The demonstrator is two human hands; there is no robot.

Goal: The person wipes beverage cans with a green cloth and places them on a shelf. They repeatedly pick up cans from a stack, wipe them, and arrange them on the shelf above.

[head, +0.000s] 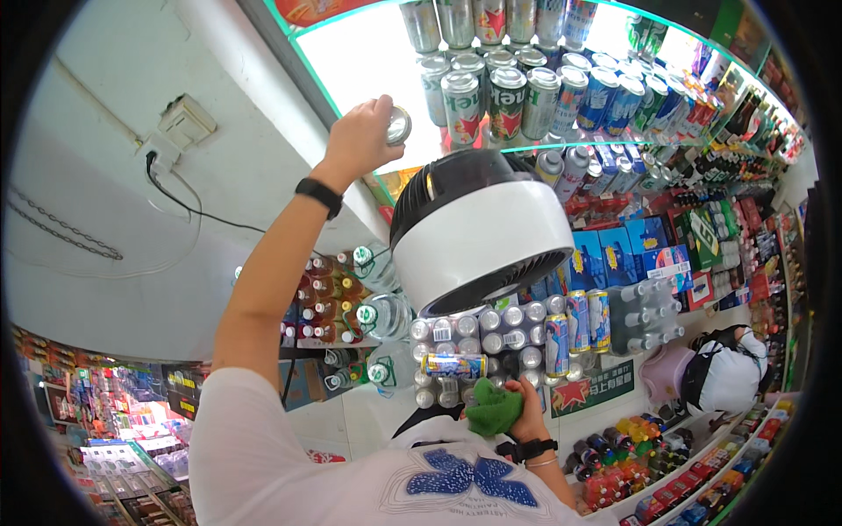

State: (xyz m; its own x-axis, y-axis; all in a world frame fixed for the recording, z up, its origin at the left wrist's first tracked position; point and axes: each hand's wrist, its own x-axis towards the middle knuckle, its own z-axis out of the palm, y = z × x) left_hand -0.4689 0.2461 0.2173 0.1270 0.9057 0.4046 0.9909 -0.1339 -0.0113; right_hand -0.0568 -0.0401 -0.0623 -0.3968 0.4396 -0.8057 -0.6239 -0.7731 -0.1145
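My left hand, a black band on its wrist, grips a drink can at the left end of a lit glass shelf. Only the can's silver end shows clearly. To the right of it stand upright Heineken cans and blue cans in rows. Close to my chest, my right hand holds a bunched green cloth. A watch-like black band is on that wrist too.
A white and black fan juts up between my arms. Below it sit shrink-wrapped can packs with loose cans on top. Large water bottles stand left. A power cord runs from the wall socket. Bottled drinks fill a lower-right shelf.
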